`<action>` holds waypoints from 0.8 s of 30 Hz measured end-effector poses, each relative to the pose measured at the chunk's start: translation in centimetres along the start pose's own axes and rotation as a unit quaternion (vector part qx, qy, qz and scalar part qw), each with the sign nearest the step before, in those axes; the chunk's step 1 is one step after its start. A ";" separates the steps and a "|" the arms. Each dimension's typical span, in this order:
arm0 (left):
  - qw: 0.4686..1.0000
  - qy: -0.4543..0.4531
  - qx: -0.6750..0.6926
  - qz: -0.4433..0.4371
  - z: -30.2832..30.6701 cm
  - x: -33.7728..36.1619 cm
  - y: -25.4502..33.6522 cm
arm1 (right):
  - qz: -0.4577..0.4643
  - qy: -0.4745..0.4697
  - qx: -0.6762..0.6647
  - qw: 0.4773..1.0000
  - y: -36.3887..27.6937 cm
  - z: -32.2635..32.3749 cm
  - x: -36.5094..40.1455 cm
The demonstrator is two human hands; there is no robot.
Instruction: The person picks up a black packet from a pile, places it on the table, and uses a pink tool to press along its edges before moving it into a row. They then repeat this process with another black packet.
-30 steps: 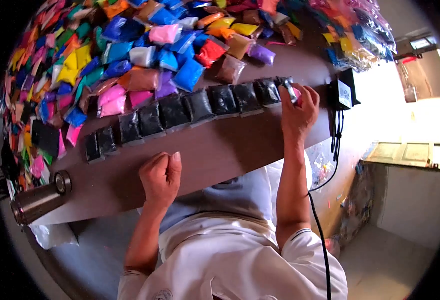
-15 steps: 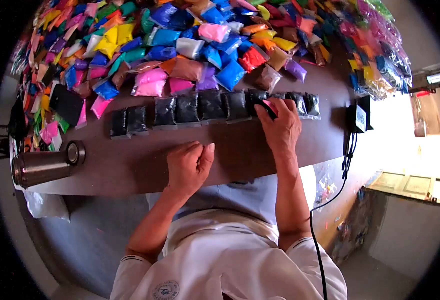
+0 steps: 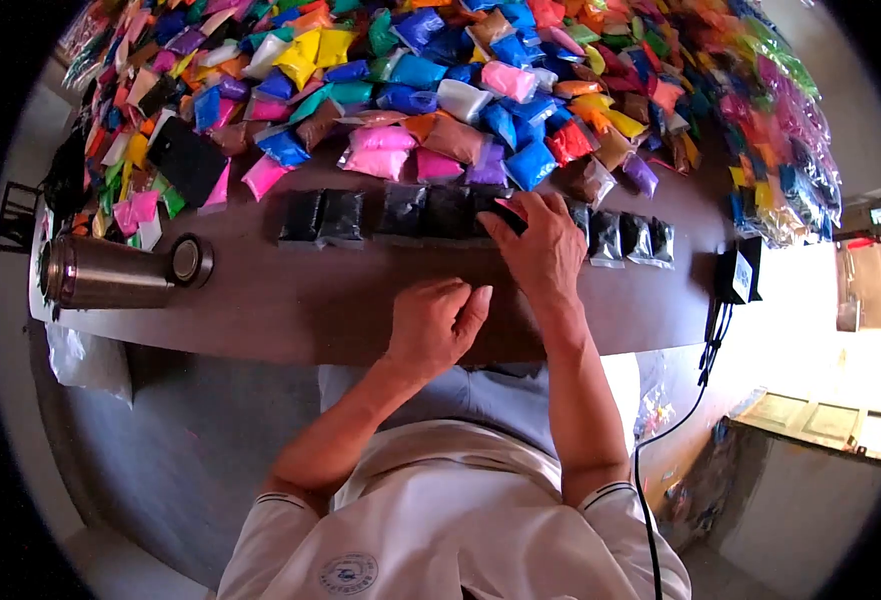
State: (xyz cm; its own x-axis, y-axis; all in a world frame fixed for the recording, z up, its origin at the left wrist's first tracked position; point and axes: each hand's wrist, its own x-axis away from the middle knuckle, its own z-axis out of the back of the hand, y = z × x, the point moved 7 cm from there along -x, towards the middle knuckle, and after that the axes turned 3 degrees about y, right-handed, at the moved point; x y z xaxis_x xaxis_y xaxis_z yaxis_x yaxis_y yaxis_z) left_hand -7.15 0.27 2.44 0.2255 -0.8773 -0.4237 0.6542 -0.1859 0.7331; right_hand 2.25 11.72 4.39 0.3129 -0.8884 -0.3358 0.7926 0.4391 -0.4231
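A row of several small black packets [image 3: 402, 211] lies across the brown table. My right hand [image 3: 543, 246] reaches over the row, with thumb and fingers closed round a small pink and black item [image 3: 510, 208]; part of it is hidden by the fingers. Packets lie on both sides of this hand, including a shiny one [image 3: 605, 238] to its right. Nearer the table's front edge, my left hand [image 3: 434, 325] is curled into a loose fist, and whatever may be inside the fingers is hidden.
Behind the row is a large heap of colourful packets [image 3: 460, 100]. A metal flask [image 3: 110, 273] lies on its side at the left beside a round lid [image 3: 191, 260]. A dark flat object [image 3: 188, 160] rests near the heap. At the right edge stands a black box [image 3: 736, 275] with cables.
The view has shifted, so the table's contents appear farther right. My right hand has moved left along the black row, the pink item still at its fingertips. My left hand stays curled.
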 end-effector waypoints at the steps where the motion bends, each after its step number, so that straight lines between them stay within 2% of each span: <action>1: 1.000 -0.003 0.010 0.000 0.0 0.1 -0.1 | -0.004 -0.006 -0.014 1.000 0.1 -0.1 0.0; 6: 1.000 0.002 0.007 0.006 0.0 0.1 -0.1 | 0.004 0.004 -0.008 1.000 -0.3 0.2 0.0; 10: 1.000 -0.007 0.019 -0.011 0.0 0.4 -0.3 | -0.012 -0.025 -0.064 0.998 -1.8 0.0 -0.3; 12: 1.000 -0.016 0.015 0.004 -0.1 0.5 -0.4 | 0.045 -0.041 -0.164 0.985 -3.8 -0.7 -0.1; 13: 1.000 -0.015 0.014 0.003 0.0 0.4 -0.4 | 0.055 -0.082 -0.179 0.979 -4.9 -1.2 -0.2; 14: 0.999 -0.007 0.044 -0.001 0.2 0.4 -0.3 | 0.057 -0.081 -0.179 0.979 -5.5 -1.7 -0.3; 16: 0.997 0.003 0.072 -0.007 0.5 0.5 -0.3 | 0.146 -0.099 -0.155 0.972 -7.5 -2.8 -0.2; 17: 0.997 -0.015 0.073 0.013 0.3 0.6 -0.7 | 0.169 -0.169 -0.092 0.967 -7.9 -3.7 0.0; 20: 0.995 -0.041 0.084 0.029 0.1 0.8 -1.3 | 0.151 -0.193 -0.067 0.967 -8.3 -4.1 -0.9; 21: 0.993 -0.058 0.096 0.029 -0.1 1.0 -1.3 | 0.164 -0.169 -0.083 0.968 -9.2 -3.4 -1.1; 24: 0.997 -0.036 0.073 0.007 0.4 1.1 -0.8 | 0.195 -0.163 -0.113 0.961 -13.1 -2.5 -1.0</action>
State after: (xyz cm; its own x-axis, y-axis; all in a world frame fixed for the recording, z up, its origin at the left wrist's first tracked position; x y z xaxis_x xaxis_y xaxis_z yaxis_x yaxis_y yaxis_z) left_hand -7.74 -0.69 1.58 0.1776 -0.9087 -0.3779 0.5388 -0.2315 0.8100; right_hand -9.74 7.23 8.14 0.7394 -0.6286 -0.2412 0.4590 0.7327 -0.5024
